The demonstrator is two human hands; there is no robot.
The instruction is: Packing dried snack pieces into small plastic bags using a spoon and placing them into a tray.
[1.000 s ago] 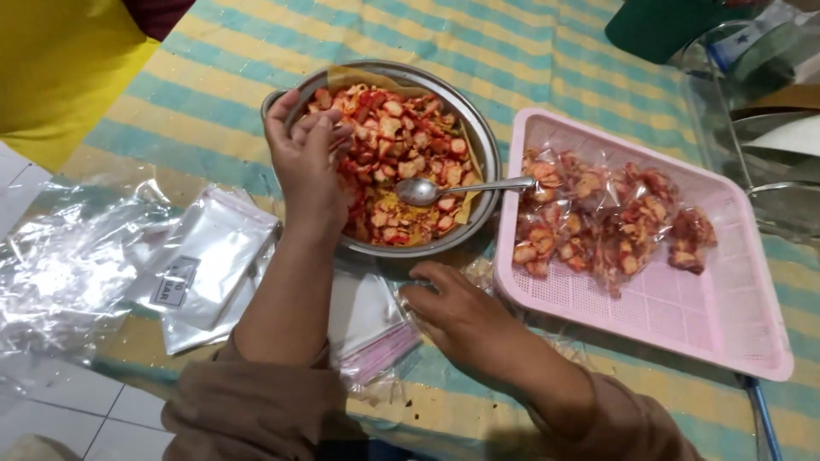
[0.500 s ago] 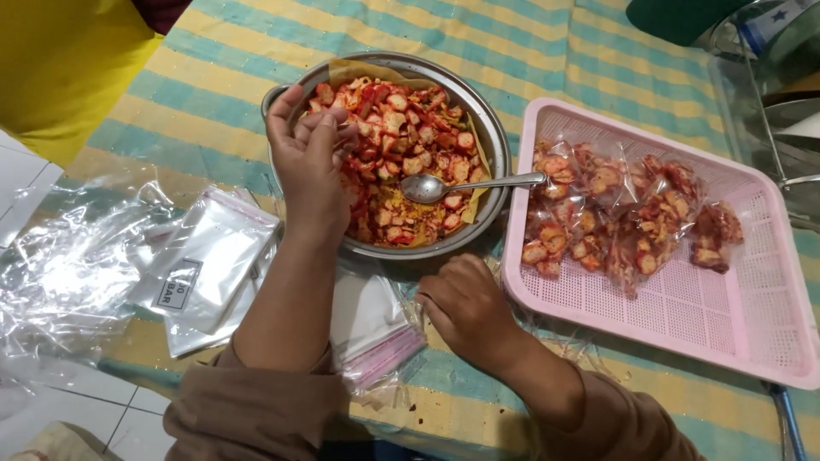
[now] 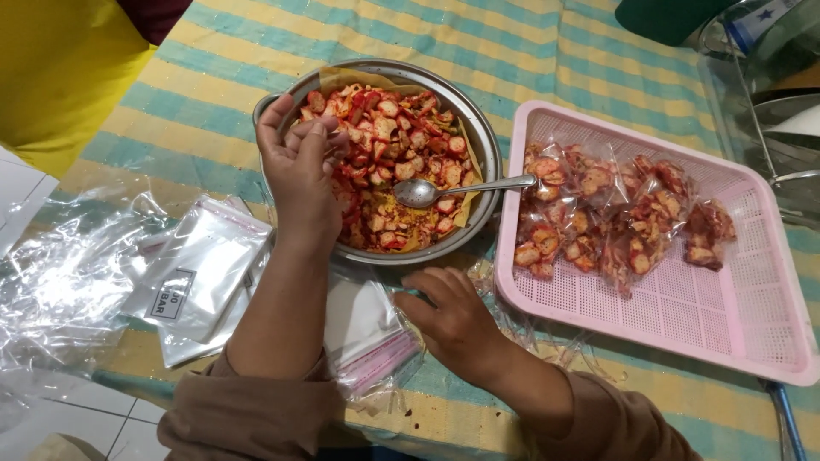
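Since a second ago, my right hand (image 3: 457, 320) has slid a little toward my body along the striped cloth (image 3: 530, 60); my left hand (image 3: 301, 171) stays at the near rim of the metal bowl (image 3: 487, 145). My left fingers are curled together, tips bunched over the red sliced snacks (image 3: 401, 149) in the bowl, though I cannot tell whether they pinch any. A spoon (image 3: 436, 191) lies in the bowl just beyond my left hand, handle toward the pink tray (image 3: 726, 333). My right hand rests palm down, fingers loosely spread, fingertips touching a stack of empty zip bags (image 3: 371, 333) below the bowl. Filled snack bags (image 3: 615, 218) lie in the tray, beyond and right of my right hand. More clear bags (image 3: 201, 273) lie left of my left forearm.
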